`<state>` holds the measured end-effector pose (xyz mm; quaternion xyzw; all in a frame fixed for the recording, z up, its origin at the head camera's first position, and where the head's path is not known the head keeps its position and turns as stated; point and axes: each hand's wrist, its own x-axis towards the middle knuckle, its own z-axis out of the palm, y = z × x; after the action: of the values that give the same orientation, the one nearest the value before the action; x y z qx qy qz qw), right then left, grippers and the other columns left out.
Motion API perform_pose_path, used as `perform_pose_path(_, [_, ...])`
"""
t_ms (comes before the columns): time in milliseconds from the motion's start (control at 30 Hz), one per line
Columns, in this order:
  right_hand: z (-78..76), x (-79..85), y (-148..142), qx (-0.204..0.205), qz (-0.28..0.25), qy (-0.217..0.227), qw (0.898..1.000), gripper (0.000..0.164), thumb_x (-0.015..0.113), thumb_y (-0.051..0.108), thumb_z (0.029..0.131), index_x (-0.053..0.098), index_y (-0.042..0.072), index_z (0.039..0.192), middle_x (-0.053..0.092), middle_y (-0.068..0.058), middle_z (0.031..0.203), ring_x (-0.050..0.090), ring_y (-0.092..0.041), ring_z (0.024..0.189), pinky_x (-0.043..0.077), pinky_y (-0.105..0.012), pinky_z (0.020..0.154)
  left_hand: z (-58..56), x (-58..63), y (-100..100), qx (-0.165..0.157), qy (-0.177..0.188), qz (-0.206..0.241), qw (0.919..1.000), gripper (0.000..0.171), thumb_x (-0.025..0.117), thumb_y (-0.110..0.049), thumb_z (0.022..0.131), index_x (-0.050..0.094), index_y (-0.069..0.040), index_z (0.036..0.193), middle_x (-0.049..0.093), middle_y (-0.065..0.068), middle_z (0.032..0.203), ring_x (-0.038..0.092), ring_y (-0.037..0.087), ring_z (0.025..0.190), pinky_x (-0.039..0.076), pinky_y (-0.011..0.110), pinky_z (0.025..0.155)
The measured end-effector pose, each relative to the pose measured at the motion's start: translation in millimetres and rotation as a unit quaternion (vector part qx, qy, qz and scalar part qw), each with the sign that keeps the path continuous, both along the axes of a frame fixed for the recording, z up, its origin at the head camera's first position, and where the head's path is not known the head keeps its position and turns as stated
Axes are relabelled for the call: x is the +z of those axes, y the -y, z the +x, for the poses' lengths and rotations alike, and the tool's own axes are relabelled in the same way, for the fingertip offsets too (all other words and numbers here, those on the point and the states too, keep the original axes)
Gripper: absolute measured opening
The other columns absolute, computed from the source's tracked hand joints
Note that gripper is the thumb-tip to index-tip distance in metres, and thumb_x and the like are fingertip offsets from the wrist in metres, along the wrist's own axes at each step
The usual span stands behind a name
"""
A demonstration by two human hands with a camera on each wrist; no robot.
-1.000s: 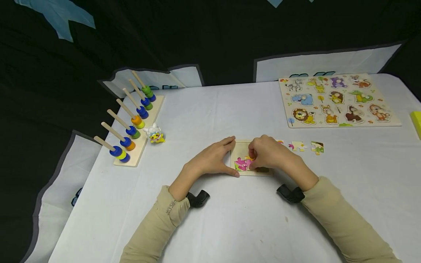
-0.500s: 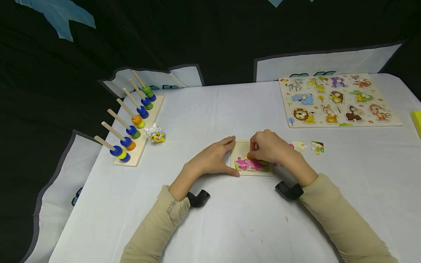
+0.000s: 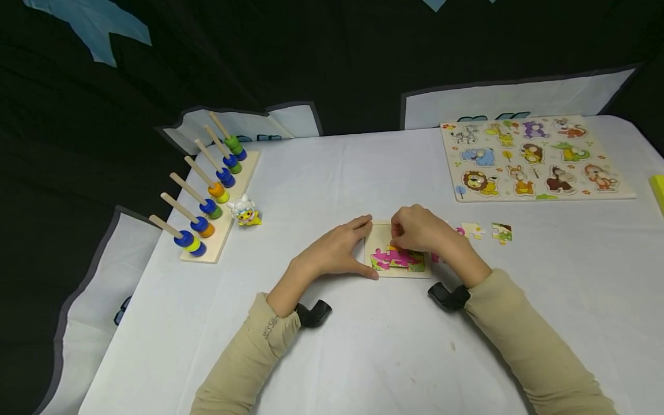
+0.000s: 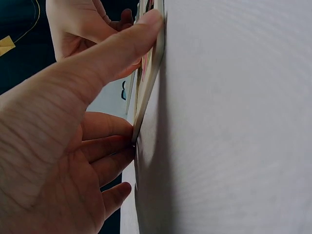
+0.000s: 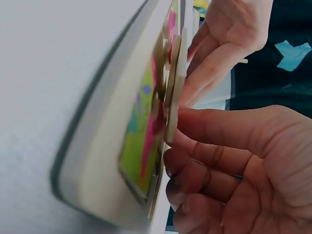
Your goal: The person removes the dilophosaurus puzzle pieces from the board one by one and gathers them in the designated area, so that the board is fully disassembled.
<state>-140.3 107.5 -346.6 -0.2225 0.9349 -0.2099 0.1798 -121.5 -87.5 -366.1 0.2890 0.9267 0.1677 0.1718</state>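
A small wooden puzzle tray (image 3: pixel 380 233) lies in front of me, with pink and green jigsaw pieces (image 3: pixel 380 261) along its near side. My left hand (image 3: pixel 334 251) holds the tray by its left end, thumb at the near corner and fingertips at the far one. My right hand (image 3: pixel 421 229) pinches a jigsaw piece (image 5: pixel 173 92) between thumb and fingers. In the right wrist view that piece is tilted and overlaps the pieces in the tray. From the left wrist, the left thumb (image 4: pixel 122 48) rests on the tray's edge.
Loose jigsaw pieces (image 3: pixel 502 232) lie right of the tray, some partly behind the right hand. An animal puzzle board (image 3: pixel 539 158) is at the back right, beside a yellow object (image 3: pixel 657 193). A peg stand (image 3: pixel 218 230) with coloured rings and a small figurine (image 3: pixel 245 211) are at left.
My right hand shifted slightly away and then left over the tray with the piece, uncovering the near-right pieces. The left hand has stayed in place on the tray.
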Motion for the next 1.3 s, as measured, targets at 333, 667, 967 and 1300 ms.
perform_pose_path(333, [-0.1, -1.7, -3, -0.038, -0.012, -0.008, 0.999, 0.018, 0.069, 0.021, 0.079, 0.060, 0.009, 0.068, 0.054, -0.002, 0.060, 0.047, -0.014, 0.056, 0.036, -0.022, 0.049, 0.0, 0.2, 0, -0.001, 0.001, -0.002, 1.0000, 0.105, 0.071, -0.060, 0.063, 0.027, -0.007, 0.142, 0.018, 0.002, 0.152, 0.019, 0.015, 0.139, 0.023, 0.032, 0.113])
perform_pose_path(667, [3.4, -1.7, -10, -0.035, -0.029, 0.049, 0.998, 0.023, 0.070, 0.028, 0.077, 0.062, 0.008, 0.068, 0.054, -0.001, 0.059, 0.047, -0.012, 0.055, 0.036, -0.021, 0.047, -0.5, -0.5, 0, -0.004, 0.000, 0.001, 1.0000, 0.105, 0.070, -0.061, 0.063, 0.028, -0.006, 0.142, 0.019, 0.003, 0.152, 0.020, 0.016, 0.139, 0.024, 0.032, 0.112])
perform_pose_path(967, [6.9, 0.5, -4, -0.038, -0.026, 0.053, 0.998, 0.023, 0.073, 0.027, 0.071, 0.058, 0.009, 0.069, 0.051, 0.000, 0.063, 0.045, -0.012, 0.057, 0.034, -0.020, 0.049, -0.3, 0.7, 1, -0.002, 0.002, 0.003, 1.0000, 0.105, 0.071, -0.059, 0.064, 0.027, -0.006, 0.142, 0.019, 0.003, 0.152, 0.020, 0.017, 0.139, 0.025, 0.033, 0.112])
perform_pose_path(1300, [5.1, -8.4, -4, -0.057, -0.052, 0.058, 0.995, 0.019, 0.070, 0.022, 0.072, 0.060, 0.007, 0.077, 0.051, -0.001, 0.065, 0.044, -0.013, 0.059, 0.035, -0.022, 0.050, 0.3, 0.5, 0, -0.001, 0.003, 0.004, 1.0000, 0.105, 0.071, -0.060, 0.063, 0.027, -0.007, 0.142, 0.018, 0.003, 0.152, 0.019, 0.016, 0.140, 0.023, 0.032, 0.113])
